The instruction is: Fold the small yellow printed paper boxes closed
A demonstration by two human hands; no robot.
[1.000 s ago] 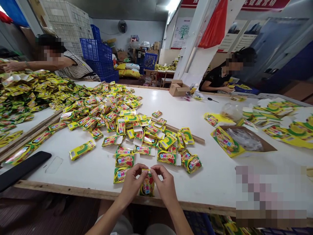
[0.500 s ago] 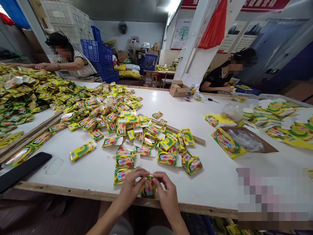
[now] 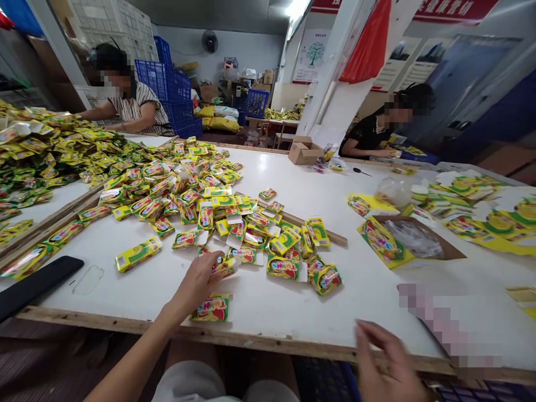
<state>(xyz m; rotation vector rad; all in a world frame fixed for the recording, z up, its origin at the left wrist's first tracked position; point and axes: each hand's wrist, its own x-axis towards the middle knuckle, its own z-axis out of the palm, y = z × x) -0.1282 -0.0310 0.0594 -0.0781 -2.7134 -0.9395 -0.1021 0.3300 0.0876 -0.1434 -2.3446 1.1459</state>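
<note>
My left hand (image 3: 203, 279) is closed on a small yellow-green carton (image 3: 225, 269), its fingers over the left end. Just in front of it, by the table's near edge, lies another small carton (image 3: 215, 308) with "TWINS" lettering. My right hand (image 3: 387, 360) is off to the right over the front edge, slightly blurred, its thumb and fingers apart and nothing seen between them. Beyond my left hand spreads a loose heap of similar cartons (image 3: 201, 206), some with white end flaps out. A carton with its barcode showing (image 3: 138, 255) lies alone to the left.
A black phone-like object (image 3: 39, 285) lies at the left edge. Wooden strips (image 3: 54, 223) cross the white table (image 3: 285, 318). An open display box (image 3: 387, 243) holding clear plastic stands right. Two people work across the table. Blue crates (image 3: 163, 84) stand behind.
The carton both my hands held at the front edge is gone from view. My right hand has swung right; my left has moved forward onto another carton.
</note>
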